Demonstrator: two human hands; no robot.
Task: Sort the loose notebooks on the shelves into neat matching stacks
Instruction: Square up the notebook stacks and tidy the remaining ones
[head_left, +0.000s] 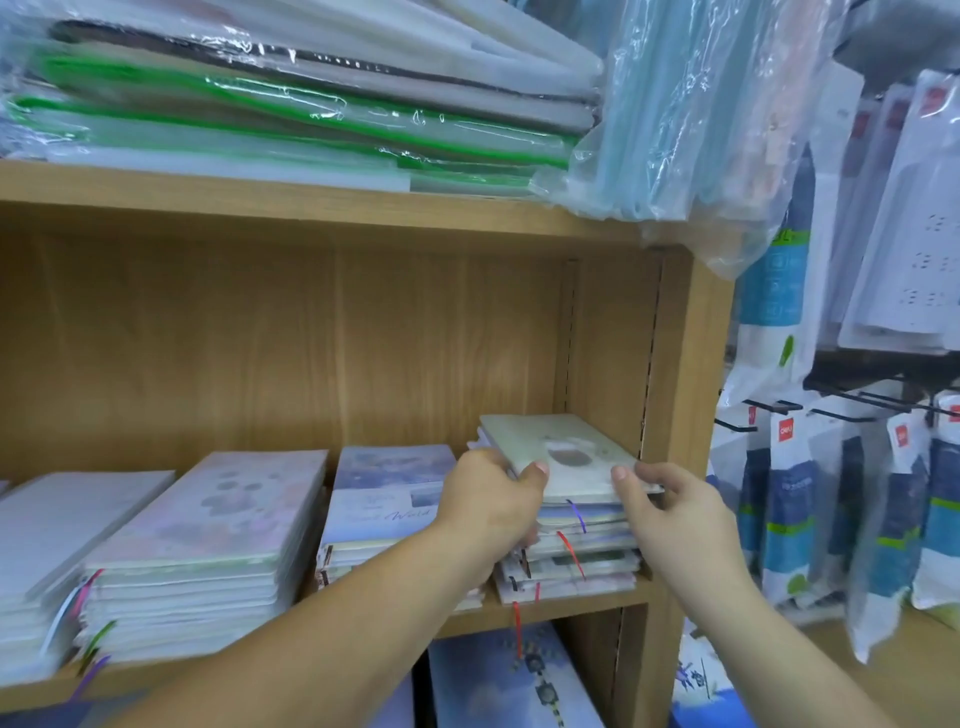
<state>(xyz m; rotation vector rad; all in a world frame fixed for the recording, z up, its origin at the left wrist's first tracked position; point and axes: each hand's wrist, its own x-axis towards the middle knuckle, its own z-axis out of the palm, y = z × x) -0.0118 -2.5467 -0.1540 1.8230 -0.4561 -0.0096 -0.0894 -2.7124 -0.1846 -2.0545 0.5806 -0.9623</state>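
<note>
Top notebook (566, 452), with a pale green-white cover and a round grey-brown motif, lies slightly askew on the rightmost stack (587, 561) of ribbon-marked notebooks on the wooden shelf (545, 616). The left hand (488, 509) grips its left edge, thumb on the cover. The right hand (670, 514) pinches its near right corner.

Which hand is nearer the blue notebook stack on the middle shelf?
Left. The left hand grips the pale green notebook beside the blue notebook stack; the right hand holds that notebook's far corner.

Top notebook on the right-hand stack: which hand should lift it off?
Right, probably: the right hand pinches just the top notebook at its front corner, while the left hand grips the stack across several notebooks.
</note>
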